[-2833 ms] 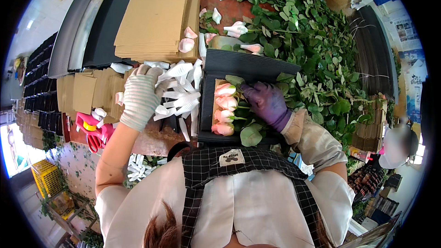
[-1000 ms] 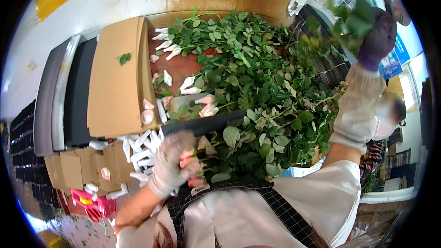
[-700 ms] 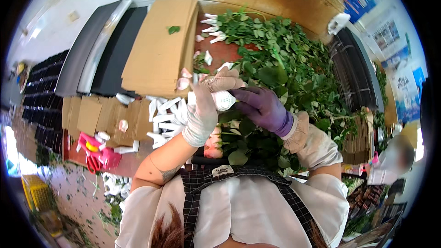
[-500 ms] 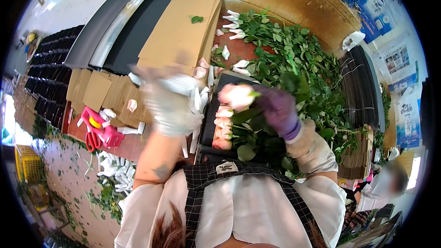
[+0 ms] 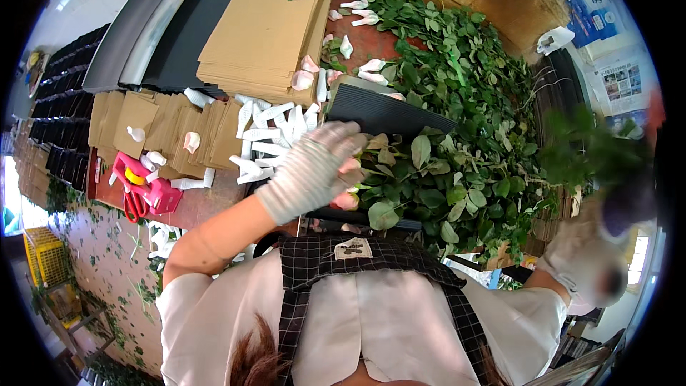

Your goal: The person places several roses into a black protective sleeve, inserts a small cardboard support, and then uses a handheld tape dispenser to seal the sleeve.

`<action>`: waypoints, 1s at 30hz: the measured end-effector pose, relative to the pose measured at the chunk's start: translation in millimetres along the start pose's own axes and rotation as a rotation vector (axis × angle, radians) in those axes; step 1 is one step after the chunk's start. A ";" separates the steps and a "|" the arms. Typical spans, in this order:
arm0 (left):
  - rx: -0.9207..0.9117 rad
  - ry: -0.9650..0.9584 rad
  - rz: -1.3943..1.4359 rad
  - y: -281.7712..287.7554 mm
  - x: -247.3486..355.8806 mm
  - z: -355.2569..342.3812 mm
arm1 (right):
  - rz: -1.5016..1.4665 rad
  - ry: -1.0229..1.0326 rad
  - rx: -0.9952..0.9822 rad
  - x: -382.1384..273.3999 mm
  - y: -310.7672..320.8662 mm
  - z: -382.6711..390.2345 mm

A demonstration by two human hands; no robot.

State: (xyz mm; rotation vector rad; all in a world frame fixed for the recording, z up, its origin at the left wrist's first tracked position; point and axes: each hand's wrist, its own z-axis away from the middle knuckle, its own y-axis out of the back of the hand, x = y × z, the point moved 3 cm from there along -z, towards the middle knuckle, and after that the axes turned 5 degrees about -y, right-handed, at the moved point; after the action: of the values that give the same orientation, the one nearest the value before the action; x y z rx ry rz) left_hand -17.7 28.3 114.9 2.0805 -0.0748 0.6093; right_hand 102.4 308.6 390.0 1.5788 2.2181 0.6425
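My left hand (image 5: 314, 171), in a white knit glove, lies curled over a bunch of pink rose buds (image 5: 348, 200) with green leaves (image 5: 421, 193), which rests in a black ribbed tray (image 5: 386, 111) in front of my chest. My right hand (image 5: 629, 204), in a purple glove and motion-blurred, is stretched far out to the right. It grips a blurred leafy green stem (image 5: 593, 150). A large heap of leafy stems (image 5: 464, 78) covers the table behind the tray.
White foam net sleeves (image 5: 264, 143) lie scattered left of the tray, with more of them and loose pink buds (image 5: 304, 78) farther back. A stack of flat cardboard (image 5: 271, 21) and dark sheets (image 5: 164, 21) sit at the back left. A red hand tool (image 5: 143, 189) lies at the table's left.
My right hand has swung from over the tray far out to the right, now with a leafy stem. My left hand has come down onto the rose buds in the tray.
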 end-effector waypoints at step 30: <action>-0.366 -0.180 0.063 -35.5 -19.4 -11.3 | 0.076 -0.212 -1.100 -57.5 -241.2 203.5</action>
State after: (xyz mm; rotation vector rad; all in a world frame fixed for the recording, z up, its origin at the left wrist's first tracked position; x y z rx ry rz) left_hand -29.0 53.9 83.6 1.7758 -0.3320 0.4083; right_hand 35.8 220.0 89.0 1.0437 1.2210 1.3252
